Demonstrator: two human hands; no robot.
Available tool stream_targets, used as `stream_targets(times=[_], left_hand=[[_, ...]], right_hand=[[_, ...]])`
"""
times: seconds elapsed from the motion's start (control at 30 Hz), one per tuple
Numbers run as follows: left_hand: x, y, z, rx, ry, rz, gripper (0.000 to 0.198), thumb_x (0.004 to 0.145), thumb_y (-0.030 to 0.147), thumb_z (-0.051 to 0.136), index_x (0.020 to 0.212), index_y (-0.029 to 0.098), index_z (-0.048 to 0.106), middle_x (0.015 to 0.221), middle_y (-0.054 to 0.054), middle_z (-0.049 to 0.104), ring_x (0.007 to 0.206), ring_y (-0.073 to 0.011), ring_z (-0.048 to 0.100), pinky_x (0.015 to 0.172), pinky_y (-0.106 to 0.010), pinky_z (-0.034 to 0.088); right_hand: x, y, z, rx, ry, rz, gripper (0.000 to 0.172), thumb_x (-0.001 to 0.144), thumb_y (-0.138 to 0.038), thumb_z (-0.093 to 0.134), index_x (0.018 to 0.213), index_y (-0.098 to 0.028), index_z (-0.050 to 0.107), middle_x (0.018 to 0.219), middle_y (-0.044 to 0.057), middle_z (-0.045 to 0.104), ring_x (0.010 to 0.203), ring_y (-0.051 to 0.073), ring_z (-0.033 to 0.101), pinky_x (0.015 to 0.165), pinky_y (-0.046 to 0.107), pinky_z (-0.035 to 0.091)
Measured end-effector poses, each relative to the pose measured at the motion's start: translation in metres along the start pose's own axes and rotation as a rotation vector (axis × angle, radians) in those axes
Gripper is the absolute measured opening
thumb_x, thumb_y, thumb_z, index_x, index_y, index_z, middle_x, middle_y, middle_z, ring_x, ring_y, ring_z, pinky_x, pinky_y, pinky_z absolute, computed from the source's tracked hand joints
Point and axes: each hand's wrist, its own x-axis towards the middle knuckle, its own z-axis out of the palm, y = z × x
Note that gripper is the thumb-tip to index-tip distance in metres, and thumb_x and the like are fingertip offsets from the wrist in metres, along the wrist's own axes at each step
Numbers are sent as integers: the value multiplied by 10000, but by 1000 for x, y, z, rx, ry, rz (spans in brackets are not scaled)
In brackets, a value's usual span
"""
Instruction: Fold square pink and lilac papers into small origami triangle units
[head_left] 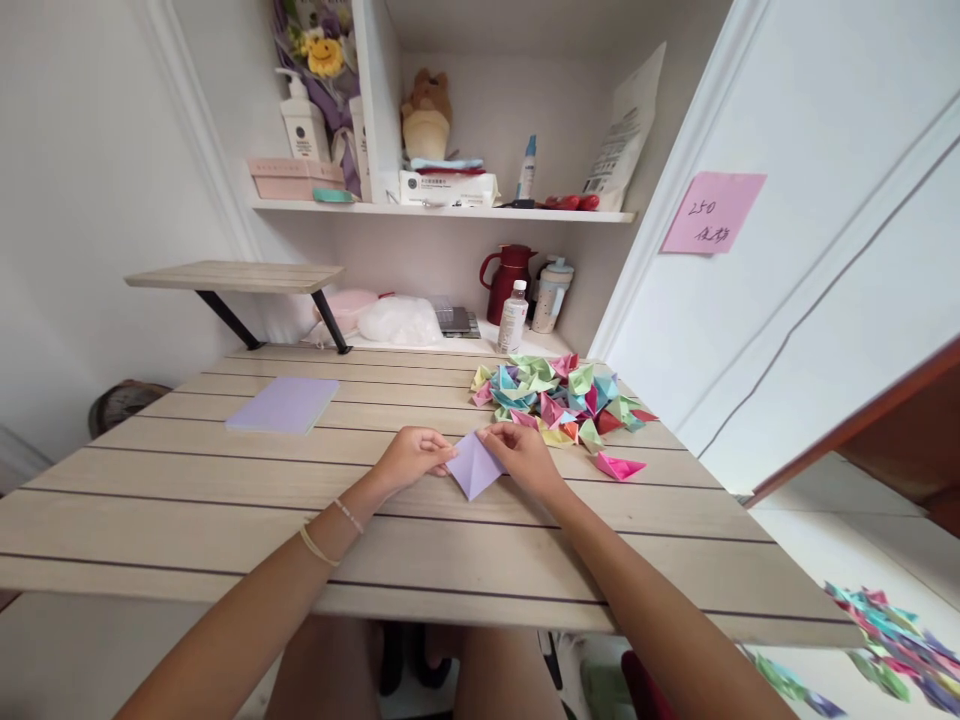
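A small purple sheet of origami paper, creased down the middle and diamond-shaped from here, is held just above the table between my two hands. My left hand pinches its left corner between thumb and fingers. At its upper right edge, my right hand grips the paper, thumb and forefinger near the top point. Beyond my right hand lies a heap of folded paper boats in many colours. One pink paper boat sits apart, to the right of that hand. A stack of purple paper rests at the left.
Behind the table stand a clear bottle, a red thermos jug and a pale tumbler. A small raised shelf on black legs occupies the back left. More folded paper pieces lie on the floor at right.
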Motion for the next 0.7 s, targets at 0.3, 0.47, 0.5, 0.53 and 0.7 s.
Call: stream_targets(times=[0.3,0.47,0.5,0.53,0.7], left_hand=[[-1,-1,5,58,-50,120,265,670,384,634,720,124,633,693,-53,653,626,-140,591,545,-216,433],[1,1,4,55,53,169,258,676,384,624,703,128,634,707,-63,655,649,-158,591,572,-237,444],[1,0,4,56,62,179,256,679,384,621,701,129,633,704,-63,654,653,-160,592,579,-241,447],[2,0,3,57,74,190,255,680,384,620,702,130,631,701,-63,652,655,-161,592,586,-244,450],[4,-3,-2,73,132,227,251,688,374,615,736,128,631,716,-66,653,665,-157,595,605,-242,457]], right_hand=[[-6,-3,11,-3,-187,-26,283,755,-417,506,720,-150,595,614,7,561,536,113,481,474,213,358],[-5,-6,12,-61,-140,-37,304,777,-438,470,687,-160,556,585,-6,530,526,113,467,474,215,347],[-5,-7,11,-76,-131,-50,306,780,-439,467,676,-163,548,576,-10,526,522,114,465,474,216,344],[-5,-7,10,-94,-121,-60,304,781,-438,467,663,-167,539,567,-13,525,516,114,465,473,217,343],[-4,-5,7,-151,-122,-72,279,800,-400,453,639,-179,503,538,-13,550,495,119,501,487,224,365]])
